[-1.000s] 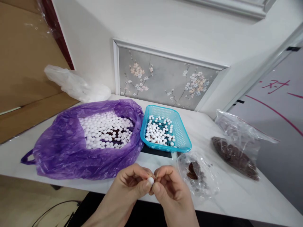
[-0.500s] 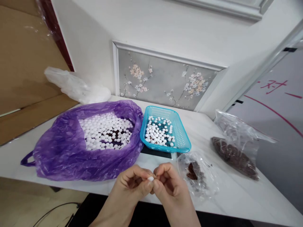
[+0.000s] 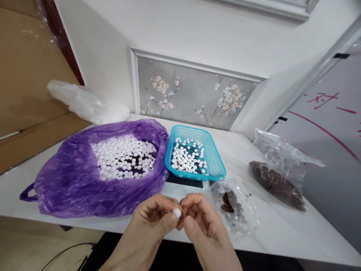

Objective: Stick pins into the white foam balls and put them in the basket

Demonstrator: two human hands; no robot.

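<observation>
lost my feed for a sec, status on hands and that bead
Left hand and right hand together, both pinching one white bead. Held above table edge, near purple bag. Nothing in the way.

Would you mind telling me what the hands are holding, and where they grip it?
A small white ball, pinched at its sides between left hand and right hand fingertips.

A white table (image 3: 282, 233) bears a purple bag (image 3: 70, 184), blue basket (image 3: 216, 165) and clear bags (image 3: 279, 165)
</observation>
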